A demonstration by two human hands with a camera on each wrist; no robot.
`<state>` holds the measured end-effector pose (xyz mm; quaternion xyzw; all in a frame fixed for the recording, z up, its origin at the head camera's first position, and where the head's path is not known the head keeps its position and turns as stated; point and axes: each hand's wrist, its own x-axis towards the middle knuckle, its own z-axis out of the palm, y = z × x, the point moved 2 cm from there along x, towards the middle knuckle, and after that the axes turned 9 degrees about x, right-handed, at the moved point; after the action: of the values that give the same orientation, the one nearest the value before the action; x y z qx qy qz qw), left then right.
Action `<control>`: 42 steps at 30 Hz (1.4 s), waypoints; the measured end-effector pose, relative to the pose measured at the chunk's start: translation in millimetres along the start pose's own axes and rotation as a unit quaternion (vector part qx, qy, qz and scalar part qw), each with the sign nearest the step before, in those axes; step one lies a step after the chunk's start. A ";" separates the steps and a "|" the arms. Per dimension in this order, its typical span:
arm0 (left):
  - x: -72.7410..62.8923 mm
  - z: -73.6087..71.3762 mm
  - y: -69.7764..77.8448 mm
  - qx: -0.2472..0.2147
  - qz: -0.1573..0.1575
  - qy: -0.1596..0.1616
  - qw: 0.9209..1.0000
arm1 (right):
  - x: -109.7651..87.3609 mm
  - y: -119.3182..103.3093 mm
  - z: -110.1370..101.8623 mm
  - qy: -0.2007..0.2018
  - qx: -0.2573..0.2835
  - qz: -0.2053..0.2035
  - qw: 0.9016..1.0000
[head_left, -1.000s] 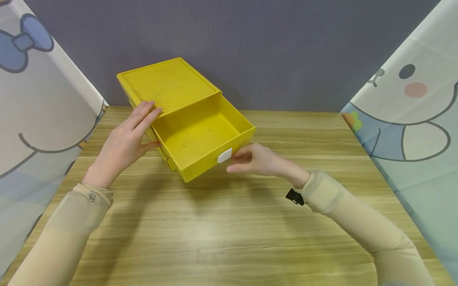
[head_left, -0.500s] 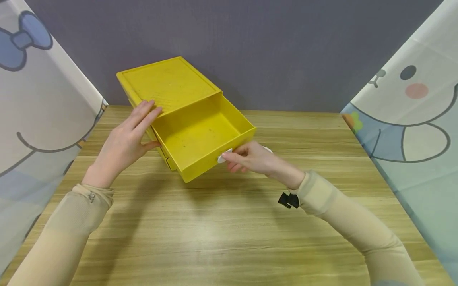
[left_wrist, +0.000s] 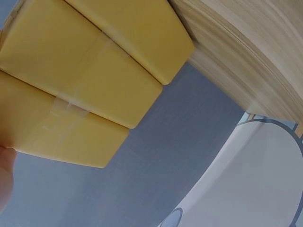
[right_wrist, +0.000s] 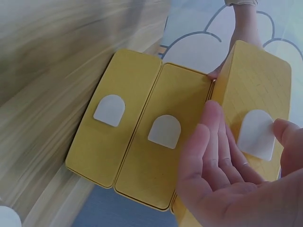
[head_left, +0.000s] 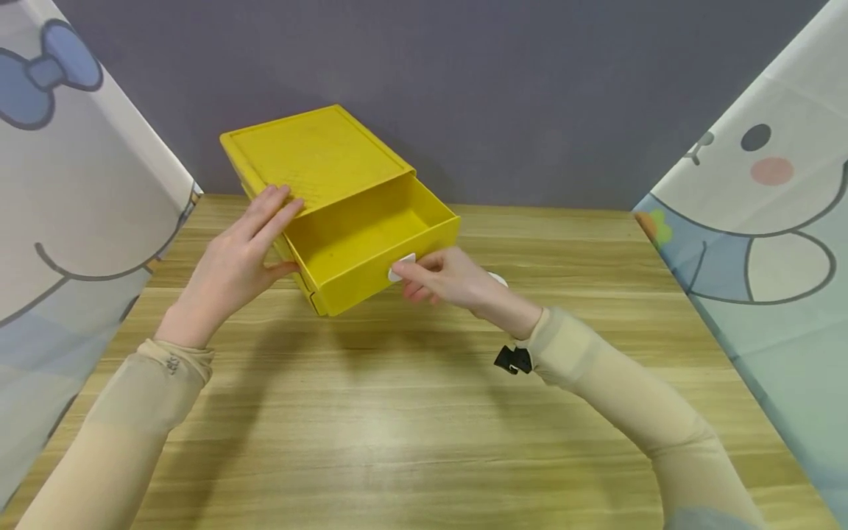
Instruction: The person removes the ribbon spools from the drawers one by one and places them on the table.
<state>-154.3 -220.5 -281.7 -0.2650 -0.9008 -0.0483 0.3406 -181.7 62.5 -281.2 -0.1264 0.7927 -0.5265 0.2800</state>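
Note:
A yellow drawer cabinet with three tiers stands at an angle by the back wall. Its top drawer is pulled partly out, and the visible inside holds nothing. My left hand rests along the cabinet's left side, fingers laid over the top edge and thumb against the side near the front. At the drawer's front, my right hand pinches the white handle, thumb at its edge and fingers curled beneath in the head view. The two lower drawers are closed, each with a white handle.
A wooden table runs up to a grey back wall. Cartoon-printed panels border both sides. Behind my right wrist, a white rounded thing shows in part. A black buckle hangs at the right cuff.
My right hand has moved from beside the handle onto it. The top drawer has slid part of the way into the cabinet, the hand moving left and back with it. My left hand stays put.

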 end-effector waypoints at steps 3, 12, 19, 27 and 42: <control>-0.7 0.4 0.4 -0.002 0.000 -0.002 1.000 | 5.7 -2.2 1.1 0.001 0.003 0.006 1.000; 0.4 -0.1 0.6 -0.009 -0.008 -0.003 1.000 | 26.3 -10.3 5.5 0.022 0.014 0.002 1.000; -0.4 -0.4 -0.3 -0.011 -0.013 -0.006 1.000 | 38.0 -17.0 10.1 0.033 0.026 0.013 0.999; 0.1 -1.6 0.1 -0.008 -0.015 -0.008 1.000 | 57.3 -22.1 14.5 0.047 0.033 0.000 0.998; 0.3 -0.1 1.1 -0.001 -0.005 0.002 1.000 | 79.8 -25.2 23.1 0.073 0.051 -0.018 0.996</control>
<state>-153.8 -219.4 -281.5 -0.2609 -0.9015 -0.0516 0.3415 -235.5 -5.2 -289.8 -0.0875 0.7809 -0.5788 0.2179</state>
